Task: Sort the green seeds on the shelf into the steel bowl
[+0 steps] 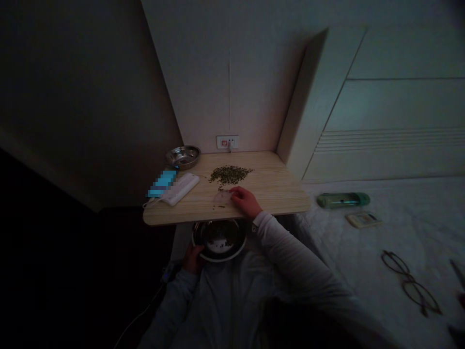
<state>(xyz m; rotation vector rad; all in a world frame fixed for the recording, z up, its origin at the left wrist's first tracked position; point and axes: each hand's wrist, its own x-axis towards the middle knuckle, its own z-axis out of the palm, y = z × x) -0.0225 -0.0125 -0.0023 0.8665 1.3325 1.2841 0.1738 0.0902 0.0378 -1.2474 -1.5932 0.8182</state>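
Note:
My left hand (pixel 193 259) is closed on the near left rim of a metal bowl (pixel 218 258), which sits over my lap just below the table's front edge. Some small dark grains lie inside that bowl. On the wooden table (pixel 276 184), my right hand (pixel 246 201) pinches a small, thin translucent piece (pixel 221 197), whose kind I cannot make out. A few stray grains are scattered around this piece. Just beyond it spreads a pile of small greenish-brown grains (pixel 230 175).
At the table's left are a second metal bowl (pixel 183 157), a lit phone (pixel 162 184) and a white power strip (pixel 180 189) with a cable. A wall socket (pixel 227 142) is behind. The bed at right holds a green bottle (pixel 343 200), a pale flat object (pixel 363 219) and glasses (pixel 410 278).

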